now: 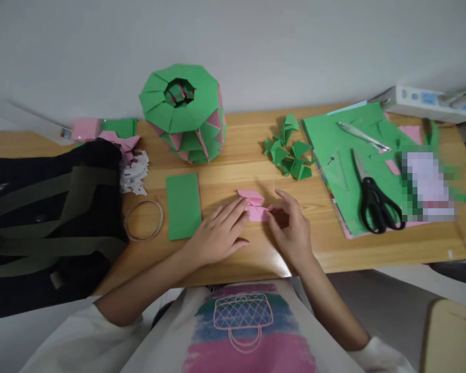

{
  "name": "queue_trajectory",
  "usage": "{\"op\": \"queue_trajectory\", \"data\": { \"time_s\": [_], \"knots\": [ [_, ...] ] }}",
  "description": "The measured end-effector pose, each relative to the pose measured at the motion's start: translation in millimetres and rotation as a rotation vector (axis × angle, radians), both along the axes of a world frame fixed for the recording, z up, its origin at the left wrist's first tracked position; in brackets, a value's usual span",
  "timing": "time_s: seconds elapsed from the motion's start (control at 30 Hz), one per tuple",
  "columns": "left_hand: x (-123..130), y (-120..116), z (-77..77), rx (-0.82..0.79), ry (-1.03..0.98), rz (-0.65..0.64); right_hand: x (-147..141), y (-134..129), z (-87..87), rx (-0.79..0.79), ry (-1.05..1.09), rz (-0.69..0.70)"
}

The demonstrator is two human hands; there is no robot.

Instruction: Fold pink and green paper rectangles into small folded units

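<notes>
Below the near edge of the desk (334,256), a white shirt (252,331) carries a print with bands of blue and pink. Just beyond that edge, both hands are at a folded pink paper (259,214) on the wood. The left hand (221,233) is flattened out, fingers extended, their tips over the paper's left side. The right hand (294,228) is curved, thumb at the paper's right end and index finger lifted; whether it pinches the paper, I cannot tell.

Just left of the left hand lies a green stack (184,206), then a thin ring (162,215), then a black bag (42,212) across the desk's left end. To the right, black-handled scissors (368,191) rest on a green sheet (334,150). White scraps (135,173) lie against the bag. Beyond the right hand, green pieces (300,150) cluster beside the sheet, whose far part bears a silver pen (363,136).

Farther back stands a green and pink model (200,106), its top pierced by a hole; left of it sits a pink pack (86,129). Right at the back, a white box (407,101) lies along the pale wall (256,52).
</notes>
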State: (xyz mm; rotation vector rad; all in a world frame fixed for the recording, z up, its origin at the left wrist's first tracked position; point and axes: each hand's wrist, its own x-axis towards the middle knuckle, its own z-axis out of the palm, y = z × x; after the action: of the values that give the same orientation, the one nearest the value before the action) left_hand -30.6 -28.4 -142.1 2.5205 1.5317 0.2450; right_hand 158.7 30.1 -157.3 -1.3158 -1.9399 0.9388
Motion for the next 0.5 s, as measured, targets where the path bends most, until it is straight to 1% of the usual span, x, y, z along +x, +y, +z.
{"op": "queue_trajectory", "data": {
  "time_s": [0.13,0.23,0.3,0.4,0.5],
  "knots": [
    [-1.7,3.9,0.1,-0.018,0.009,-0.032,-0.6,-1.1,1.1,-0.001,0.007,0.000],
    [-3.0,4.4,-1.5,-0.017,-0.001,-0.034,0.1,-2.3,3.1,0.050,-0.014,0.020],
    [-3.6,3.9,-2.7,-0.018,-0.010,-0.033,1.1,-2.2,4.4,0.155,-0.061,0.061],
    [-4.2,3.2,-3.7,-0.036,-0.019,-0.034,3.3,-0.1,6.2,0.361,-0.138,0.145],
    [-4.8,3.5,-3.7,-0.038,-0.024,-0.039,5.3,2.1,7.6,0.467,-0.172,0.197]
  ]
}}
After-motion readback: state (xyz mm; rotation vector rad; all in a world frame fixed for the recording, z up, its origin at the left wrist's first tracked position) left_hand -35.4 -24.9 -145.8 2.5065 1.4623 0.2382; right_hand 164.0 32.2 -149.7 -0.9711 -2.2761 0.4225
